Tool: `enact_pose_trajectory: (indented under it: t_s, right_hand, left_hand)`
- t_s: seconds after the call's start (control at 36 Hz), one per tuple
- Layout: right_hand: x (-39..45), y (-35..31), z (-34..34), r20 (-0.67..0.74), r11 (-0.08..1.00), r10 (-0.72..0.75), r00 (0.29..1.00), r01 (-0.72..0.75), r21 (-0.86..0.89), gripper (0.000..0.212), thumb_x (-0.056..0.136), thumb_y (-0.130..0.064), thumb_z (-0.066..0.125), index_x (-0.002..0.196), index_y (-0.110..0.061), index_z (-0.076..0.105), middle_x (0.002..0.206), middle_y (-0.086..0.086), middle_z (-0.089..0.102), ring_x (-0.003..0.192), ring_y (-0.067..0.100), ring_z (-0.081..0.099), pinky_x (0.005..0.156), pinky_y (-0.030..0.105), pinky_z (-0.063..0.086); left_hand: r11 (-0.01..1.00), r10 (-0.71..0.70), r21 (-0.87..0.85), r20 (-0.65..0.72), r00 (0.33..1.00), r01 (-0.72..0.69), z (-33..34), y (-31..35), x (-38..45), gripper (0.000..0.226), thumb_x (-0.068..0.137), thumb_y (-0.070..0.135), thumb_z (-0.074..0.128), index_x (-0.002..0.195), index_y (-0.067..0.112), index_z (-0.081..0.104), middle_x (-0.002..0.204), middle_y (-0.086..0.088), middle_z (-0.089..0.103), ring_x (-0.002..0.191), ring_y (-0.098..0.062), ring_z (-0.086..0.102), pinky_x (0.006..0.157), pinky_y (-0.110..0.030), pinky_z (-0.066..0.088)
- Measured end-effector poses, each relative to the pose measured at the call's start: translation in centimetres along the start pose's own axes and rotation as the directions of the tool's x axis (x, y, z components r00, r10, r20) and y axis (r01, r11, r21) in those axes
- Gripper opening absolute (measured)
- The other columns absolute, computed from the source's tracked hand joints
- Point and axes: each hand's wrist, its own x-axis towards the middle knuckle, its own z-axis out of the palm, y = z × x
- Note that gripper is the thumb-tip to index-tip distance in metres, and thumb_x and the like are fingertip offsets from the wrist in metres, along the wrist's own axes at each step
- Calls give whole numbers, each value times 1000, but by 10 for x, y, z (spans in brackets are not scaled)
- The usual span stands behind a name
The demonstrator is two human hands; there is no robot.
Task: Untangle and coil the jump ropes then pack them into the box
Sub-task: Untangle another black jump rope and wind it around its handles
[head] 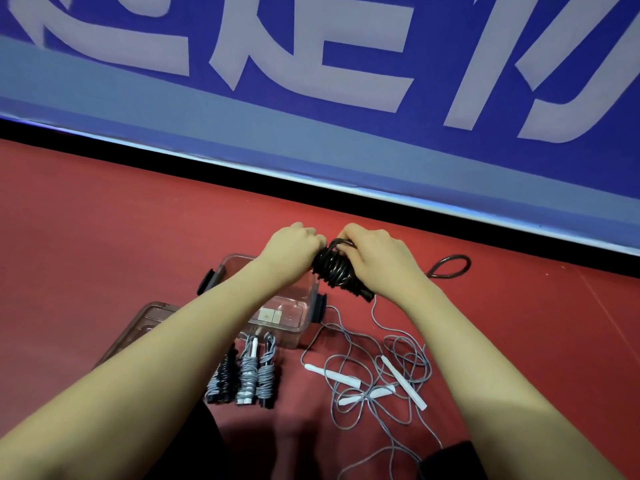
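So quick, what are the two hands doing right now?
Left hand: closed, gripping one end of the black jump rope coil.
Right hand: closed on the same coil, fingers tucked into its loops.

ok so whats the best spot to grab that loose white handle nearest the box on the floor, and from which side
Take the white handle around its thicker middle, coming straight down from above. It lies flat on the red floor with its length running left to right, so fingers can close across its narrow width. Its left tip feeds into the grey cord, and more cord loops crowd its right end, so the middle is probably the freest part.
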Motion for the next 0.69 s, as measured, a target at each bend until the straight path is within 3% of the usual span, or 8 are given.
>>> enact_pose_trajectory:
  t_s: [0.06, 0.11, 0.28, 0.39, 0.5, 0.61, 0.67, 0.69]
  right_hand:
    - [0, 2, 2, 15, 985, 57, 998, -58, 165, 15, 98, -28, 44, 102, -20, 56, 101, 4, 65, 97, 28, 57, 75, 37, 44]
    - [2, 3, 4, 32, 947, 85, 996, -90, 309, 11, 97, -26, 48, 93, -20, 56, 98, 2, 62, 96, 24, 56, 80, 36, 44]
    - [2, 5, 3, 144, 894, 86, 986, -141, 426, 30, 99, -27, 45, 125, -15, 54, 120, 1, 60, 111, 19, 54, 86, 26, 39]
    - [1, 4, 2, 132, 870, 47, 990, -106, 481, 21, 98, -23, 47, 100, -16, 66, 89, 2, 69, 84, 19, 60, 72, 28, 43]
    - [5, 2, 2, 30, 862, 68, 997, -74, 502, 18, 96, -22, 49, 100, -18, 66, 89, -3, 67, 84, 14, 58, 69, 24, 41]
    - [7, 3, 3, -5, 795, 115, 993, -88, 601, 17, 96, -21, 50, 96, -15, 66, 85, -2, 66, 79, 13, 57, 71, 28, 41]
    - [8, 5, 4, -23, 757, 147, 989, -97, 646, 16, 95, -21, 51, 94, -16, 66, 84, -1, 66, 75, 11, 57, 71, 30, 44]
    - [8, 6, 4, -27, 730, 173, 985, -110, 674, 16, 95, -20, 51, 94, -16, 67, 84, 0, 67, 74, 11, 57, 70, 32, 47]
  left_hand:
    - [989, 145, -8, -150, 978, -148, -2, -2, 0, 16, 63, -3, 72, 70, 3, 60, 66, -12, 59, 60, -32, 55, 45, -31, 39]
    - [980, 189, -12, -242, 952, -198, -6, -7, -1, 21, 48, -2, 69, 54, 7, 51, 49, -7, 48, 44, -25, 46, 37, -24, 31]
    - [959, 279, 47, -352, 893, -281, -16, -11, -2, 10, 63, 3, 48, 55, 10, 45, 51, -5, 43, 47, -22, 41, 45, -25, 22]
    - [967, 241, 22, -391, 888, -252, -16, -10, -3, 11, 64, 3, 48, 56, 9, 45, 53, -6, 43, 48, -22, 41, 45, -25, 20]
    - [987, 146, -9, -400, 905, -163, -22, -8, -1, 16, 55, 0, 61, 58, 7, 47, 59, -9, 46, 51, -23, 40, 46, -25, 18]
    - [980, -68, -198, -373, 925, -8, -23, -8, 0, 26, 61, -7, 71, 80, 1, 55, 84, -15, 51, 63, -29, 47, 38, -28, 25]
    - [946, -209, -309, -343, 916, 101, -23, -5, 1, 49, 71, -6, 66, 117, 3, 52, 106, -15, 49, 76, -33, 52, 45, -36, 38]
    - [916, -270, -377, -322, 907, 138, -24, -3, 0, 61, 76, -5, 61, 133, 7, 40, 115, -14, 46, 80, -33, 53, 52, -40, 42]
